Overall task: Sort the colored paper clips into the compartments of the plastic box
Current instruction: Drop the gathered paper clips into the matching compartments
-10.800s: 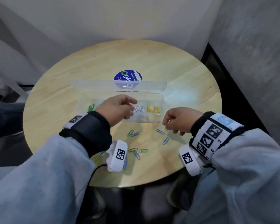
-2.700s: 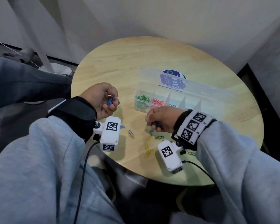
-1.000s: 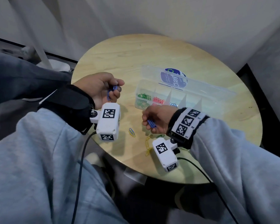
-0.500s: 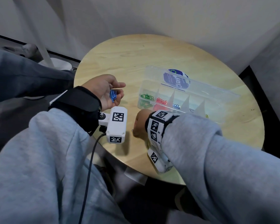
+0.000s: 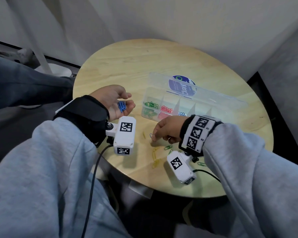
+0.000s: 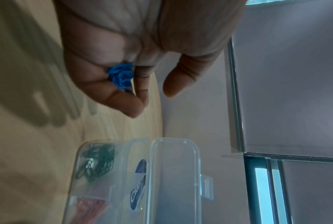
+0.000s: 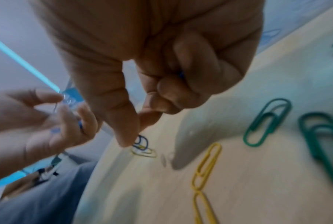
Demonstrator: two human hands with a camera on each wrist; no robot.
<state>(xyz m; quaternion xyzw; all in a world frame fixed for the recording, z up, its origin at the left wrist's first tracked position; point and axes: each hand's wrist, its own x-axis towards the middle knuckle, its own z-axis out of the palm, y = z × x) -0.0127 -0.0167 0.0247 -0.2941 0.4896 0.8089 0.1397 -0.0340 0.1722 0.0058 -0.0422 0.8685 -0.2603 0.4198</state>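
Your left hand (image 5: 117,102) cups a bunch of blue clips (image 5: 122,105), fingers relaxed. Your right hand (image 5: 169,130) pinches toward a blue clip (image 7: 141,142) on the table (image 5: 213,134); grasp cannot be confirmed.

bright blue clips (image 5: 122,105) in the palm, green clips (image 5: 150,105) and red clips (image 5: 166,109) sat in the clear box (image 5: 213,107), yellow clips (image 5: 155,157) on pale wood table (image 5: 127,69), black-and-white checker tags (image 5: 126,127), grey sleeves (image 5: 46,169)

Round table (image 5: 163,66) with a pale wood-grain top, set in a corner between a plain off-white wall (image 5: 162,18) and a grey wall (image 5: 286,57). Dark floor (image 5: 15,134) at left, with a white slanted pole (image 5: 33,40) rising from it. Light even, soft.
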